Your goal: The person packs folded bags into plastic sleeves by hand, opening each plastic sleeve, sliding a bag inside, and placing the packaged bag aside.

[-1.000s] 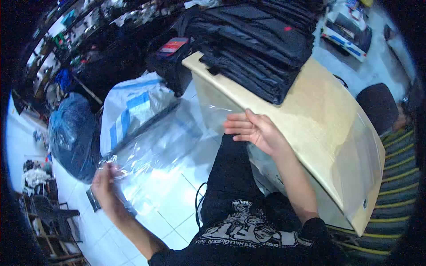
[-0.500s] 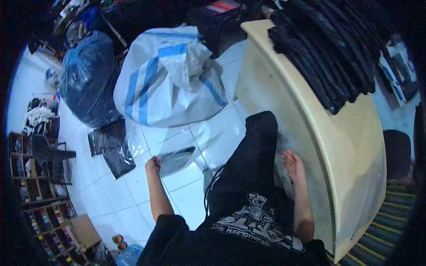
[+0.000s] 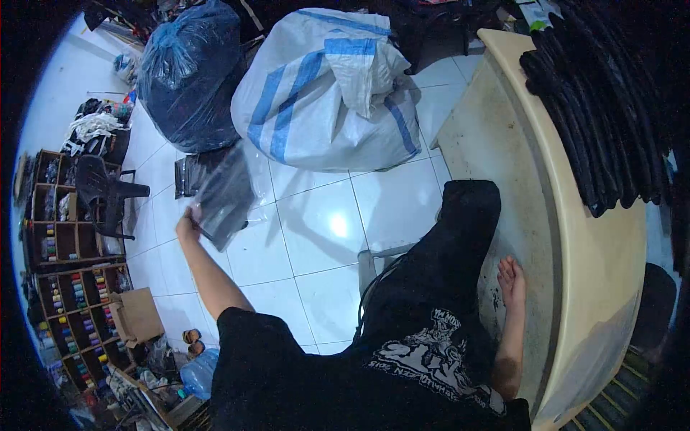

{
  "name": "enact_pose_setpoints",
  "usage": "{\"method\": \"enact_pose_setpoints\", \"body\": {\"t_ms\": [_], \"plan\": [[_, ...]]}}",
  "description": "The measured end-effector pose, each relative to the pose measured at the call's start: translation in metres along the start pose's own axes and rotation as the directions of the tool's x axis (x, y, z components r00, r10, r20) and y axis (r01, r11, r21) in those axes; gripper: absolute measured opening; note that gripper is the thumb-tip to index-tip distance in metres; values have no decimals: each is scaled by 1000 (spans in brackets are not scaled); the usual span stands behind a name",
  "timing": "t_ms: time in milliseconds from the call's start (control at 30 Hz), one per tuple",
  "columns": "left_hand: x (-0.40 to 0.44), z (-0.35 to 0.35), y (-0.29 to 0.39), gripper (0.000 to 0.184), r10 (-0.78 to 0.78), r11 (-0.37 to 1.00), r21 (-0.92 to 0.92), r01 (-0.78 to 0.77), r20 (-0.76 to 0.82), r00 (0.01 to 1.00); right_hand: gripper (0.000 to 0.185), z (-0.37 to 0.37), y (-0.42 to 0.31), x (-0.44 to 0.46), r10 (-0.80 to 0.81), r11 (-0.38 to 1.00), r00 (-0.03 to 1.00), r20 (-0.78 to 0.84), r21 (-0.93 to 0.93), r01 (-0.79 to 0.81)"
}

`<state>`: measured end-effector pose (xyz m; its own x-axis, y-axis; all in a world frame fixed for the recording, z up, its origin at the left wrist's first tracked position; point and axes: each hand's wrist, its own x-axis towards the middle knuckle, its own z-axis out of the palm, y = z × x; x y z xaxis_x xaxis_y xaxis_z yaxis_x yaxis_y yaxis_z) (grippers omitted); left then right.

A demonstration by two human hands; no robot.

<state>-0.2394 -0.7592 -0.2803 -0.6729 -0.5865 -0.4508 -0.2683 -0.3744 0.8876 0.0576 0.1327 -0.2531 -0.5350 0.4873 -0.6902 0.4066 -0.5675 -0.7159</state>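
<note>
My left hand (image 3: 188, 225) is closed on the edge of a clear plastic bag (image 3: 228, 194) with something dark in or behind it, held out over the tiled floor. Just beyond it, dark packets (image 3: 188, 177) lie on the floor. My right hand (image 3: 511, 282) holds nothing, its fingers apart, beside the near side of the cream table (image 3: 535, 136). A stack of black folded items in plastic (image 3: 589, 122) rests on that table, away from both hands.
A large white sack with blue stripes (image 3: 323, 93) and a dark blue tied bag (image 3: 188, 79) stand on the floor ahead. At left are a black chair (image 3: 108, 190), shelves of thread spools (image 3: 79, 316), a cardboard box (image 3: 136, 316) and a water jug (image 3: 200, 373).
My view has swung left and down. My left hand has carried the plastic bag leftward, near the dark packets on the floor. My right hand has dropped beside the table, still empty.
</note>
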Motion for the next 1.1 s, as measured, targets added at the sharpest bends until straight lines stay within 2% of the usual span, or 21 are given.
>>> {"method": "enact_pose_setpoints", "body": {"t_ms": [67,100,200,233,267,300,333,367,400,467,533,667,700,767,800,833,900,933,967,1033,1100], "plan": [[-50,19,47,26,38,999,-32,-36,49,998,36,6,-7,-2,-28,999,999,30,-39,29],[-67,25,56,26,42,999,34,-42,-11,999,40,13,-9,-8,-45,994,998,42,-102,49],[-75,19,43,24,13,932,349,97,-300,954,43,27,-6,-21,-2,996,999,45,-84,6],[-52,8,21,22,30,896,427,121,-330,944,44,26,0,-21,12,997,999,46,-82,-8],[-49,6,5,11,1,941,327,86,-255,967,44,25,6,-23,25,996,998,52,-86,-20],[-70,28,-12,7,26,917,390,78,-253,967,44,23,11,-26,36,996,998,57,-88,-31],[-107,61,-17,7,-37,860,487,153,-239,970,43,19,16,-29,49,995,997,59,-92,-43],[-52,24,-62,7,-129,848,516,119,-17,992,43,16,24,-30,59,997,998,33,-54,-58],[-115,76,-54,8,-217,777,558,292,-198,956,42,9,33,-31,63,998,998,30,-24,-62],[-90,79,-113,16,-301,599,709,372,-230,925,42,-5,46,-32,65,997,998,24,37,-66],[-127,105,-126,12,-273,606,729,317,-184,944,41,-14,52,-40,68,997,998,12,43,-69],[-117,144,-155,18,-254,349,931,106,-15,967,42,-26,68,-56,36,998,999,-38,52,-34],[-117,165,-150,19,-315,484,873,49,121,941,41,-26,67,-59,46,998,996,-78,33,-44],[-126,219,-143,27,-183,543,810,-223,373,909,36,-20,65,-71,35,997,995,-97,76,-28],[-138,254,-129,34,-226,544,788,-290,470,853,36,-21,67,-77,-2,998,997,-76,67,7],[-156,292,-125,31,-43,267,749,-606,638,769,35,-24,66,-83,-34,998,997,-68,56,38],[-232,361,-102,23,-112,379,479,-792,873,474,34,-18,49,-106,-54,996,991,-119,-75,45],[-286,399,-89,19,-284,435,463,-772,885,370,33,-22,48,-115,-94,991,993,-71,-98,87],[-339,426,-84,15,-356,539,335,-773,922,152,32,-22,38,-131,-175,961,984,-28,-221,164],[-462,460,-72,15,-573,615,263,-743,797,-192,30,-25,5,-174,-234,923,962,139,-279,265],[-553,478,-79,14,-631,714,167,-680,573,-523,26,-31,-36,-226,-336,913,940,54,-228,339]]}}
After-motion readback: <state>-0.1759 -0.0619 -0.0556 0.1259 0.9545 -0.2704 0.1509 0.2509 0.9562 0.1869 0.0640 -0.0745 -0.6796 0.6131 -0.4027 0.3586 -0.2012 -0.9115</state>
